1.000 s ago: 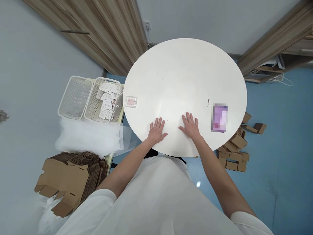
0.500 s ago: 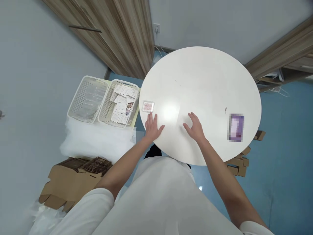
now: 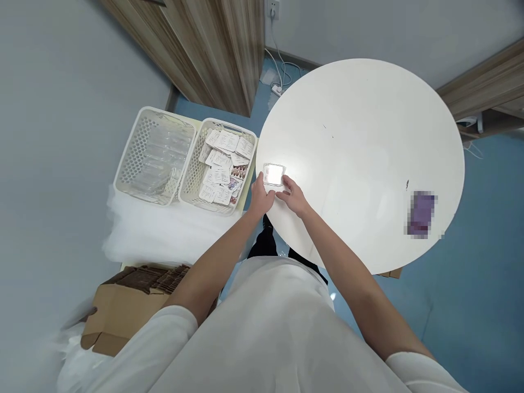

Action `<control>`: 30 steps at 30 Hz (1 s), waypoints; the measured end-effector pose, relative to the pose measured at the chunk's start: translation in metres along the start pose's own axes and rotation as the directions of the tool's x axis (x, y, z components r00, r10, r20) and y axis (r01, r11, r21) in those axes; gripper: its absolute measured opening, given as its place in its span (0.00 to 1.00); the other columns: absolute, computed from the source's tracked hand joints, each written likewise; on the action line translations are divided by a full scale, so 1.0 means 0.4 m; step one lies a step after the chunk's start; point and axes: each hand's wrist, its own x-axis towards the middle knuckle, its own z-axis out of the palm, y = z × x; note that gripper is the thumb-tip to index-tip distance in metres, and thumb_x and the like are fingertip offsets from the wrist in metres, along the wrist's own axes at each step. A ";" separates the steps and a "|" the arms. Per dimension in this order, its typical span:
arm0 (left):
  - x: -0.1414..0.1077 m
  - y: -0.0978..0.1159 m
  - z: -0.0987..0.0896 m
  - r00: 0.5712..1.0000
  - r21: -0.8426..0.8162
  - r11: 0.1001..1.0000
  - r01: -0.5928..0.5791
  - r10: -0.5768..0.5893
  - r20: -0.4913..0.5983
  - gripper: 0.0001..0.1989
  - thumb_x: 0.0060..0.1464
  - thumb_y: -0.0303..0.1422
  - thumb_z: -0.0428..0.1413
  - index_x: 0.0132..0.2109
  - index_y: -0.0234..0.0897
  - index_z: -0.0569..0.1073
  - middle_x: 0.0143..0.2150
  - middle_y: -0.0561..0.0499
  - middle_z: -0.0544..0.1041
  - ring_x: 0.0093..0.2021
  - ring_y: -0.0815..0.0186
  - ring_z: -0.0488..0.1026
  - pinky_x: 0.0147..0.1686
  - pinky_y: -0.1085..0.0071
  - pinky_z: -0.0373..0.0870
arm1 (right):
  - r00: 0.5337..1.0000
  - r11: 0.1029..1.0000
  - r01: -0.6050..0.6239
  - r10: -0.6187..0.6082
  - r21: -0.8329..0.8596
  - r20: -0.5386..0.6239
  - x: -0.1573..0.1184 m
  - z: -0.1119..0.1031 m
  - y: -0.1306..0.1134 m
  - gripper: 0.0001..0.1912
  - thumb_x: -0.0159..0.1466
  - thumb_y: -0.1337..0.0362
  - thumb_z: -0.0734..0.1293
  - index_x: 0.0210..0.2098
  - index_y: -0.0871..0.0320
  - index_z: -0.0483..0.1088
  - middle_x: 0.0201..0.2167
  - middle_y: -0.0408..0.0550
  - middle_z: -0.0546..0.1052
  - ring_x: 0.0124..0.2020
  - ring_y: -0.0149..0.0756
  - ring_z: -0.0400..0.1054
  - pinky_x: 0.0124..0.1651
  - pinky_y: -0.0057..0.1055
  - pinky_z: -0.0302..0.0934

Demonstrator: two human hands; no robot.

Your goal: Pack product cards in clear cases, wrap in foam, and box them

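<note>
Fingers loosely curled on both hands, both right at the case, though a firm hold I can't tell. White basket (image 3: 192, 183) off the bench's (image 3: 368, 136) nine o'clock edge; then the left hand (image 3: 261, 200), small clear case (image 3: 273, 174) at its one o'clock. Flat, nearly square, no clear long axis. Right hand (image 3: 296, 200), case at its ten, about equally near. Bench spreads away towards two.

We look from our head, forward and steeply down past our chest, onto the table (image 3: 360, 164).
</note>
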 end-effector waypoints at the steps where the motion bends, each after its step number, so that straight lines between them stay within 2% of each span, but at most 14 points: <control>1: 0.001 -0.005 0.000 1.000 0.008 1.000 -0.004 0.004 0.004 0.34 0.48 0.27 0.49 0.62 0.35 0.46 0.62 0.43 0.54 0.63 0.54 0.46 0.60 0.55 0.47 | 1.000 1.000 0.005 -0.005 -0.002 0.003 0.004 0.004 0.003 0.36 0.54 0.61 0.64 0.60 0.53 0.47 0.62 0.47 0.50 0.62 0.40 0.46 0.58 0.41 0.51; 7: -0.009 -0.014 0.007 0.998 -0.020 0.999 -0.050 0.051 0.031 0.32 0.49 0.26 0.46 0.62 0.36 0.47 0.61 0.45 0.56 0.61 0.58 0.53 0.58 0.57 0.55 | 0.999 0.999 0.047 -0.047 0.008 0.001 -0.002 -0.008 0.027 0.34 0.55 0.64 0.62 0.60 0.54 0.48 0.61 0.47 0.54 0.61 0.39 0.47 0.59 0.42 0.50; 12: -0.069 0.038 0.043 0.996 -0.088 0.993 -0.075 0.080 0.048 0.30 0.50 0.27 0.45 0.61 0.35 0.51 0.60 0.45 0.59 0.59 0.60 0.57 0.56 0.62 0.59 | 0.995 0.998 0.062 -0.061 0.016 -0.081 -0.084 -0.077 0.055 0.33 0.54 0.64 0.62 0.59 0.53 0.51 0.61 0.47 0.54 0.60 0.37 0.50 0.60 0.41 0.49; 17: -0.169 0.104 0.132 0.977 -0.136 0.977 -0.166 0.182 0.112 0.26 0.51 0.27 0.45 0.59 0.36 0.56 0.57 0.46 0.64 0.55 0.63 0.62 0.54 0.65 0.61 | 0.983 0.996 0.084 -0.085 -0.015 -0.164 -0.230 -0.205 0.120 0.29 0.54 0.67 0.62 0.56 0.54 0.57 0.58 0.48 0.61 0.57 0.36 0.56 0.59 0.40 0.52; 22: -0.285 0.149 0.248 0.943 -0.100 0.971 -0.219 0.237 0.233 0.24 0.50 0.27 0.46 0.56 0.37 0.61 0.54 0.47 0.68 0.52 0.64 0.66 0.51 0.66 0.64 | 0.975 0.994 0.102 -0.107 -0.034 -0.196 -0.391 -0.327 0.224 0.25 0.55 0.68 0.61 0.53 0.56 0.61 0.56 0.49 0.64 0.55 0.36 0.60 0.58 0.41 0.54; 26: -0.362 0.157 0.332 0.919 -0.034 0.972 -0.231 0.229 0.321 0.24 0.50 0.27 0.46 0.56 0.36 0.61 0.53 0.46 0.69 0.52 0.63 0.67 0.49 0.65 0.65 | 0.974 0.994 0.090 -0.100 -0.059 -0.203 -0.476 -0.379 0.321 0.24 0.54 0.71 0.60 0.51 0.57 0.63 0.56 0.50 0.64 0.54 0.36 0.62 0.57 0.40 0.56; 30: -0.414 0.149 0.384 0.908 0.019 0.975 -0.220 0.197 0.370 0.25 0.50 0.27 0.46 0.56 0.36 0.61 0.54 0.46 0.68 0.53 0.62 0.66 0.49 0.65 0.66 | 0.976 0.990 0.106 -0.122 -0.097 -0.182 -0.514 -0.398 0.392 0.24 0.53 0.73 0.59 0.50 0.57 0.64 0.55 0.50 0.65 0.54 0.35 0.62 0.56 0.39 0.56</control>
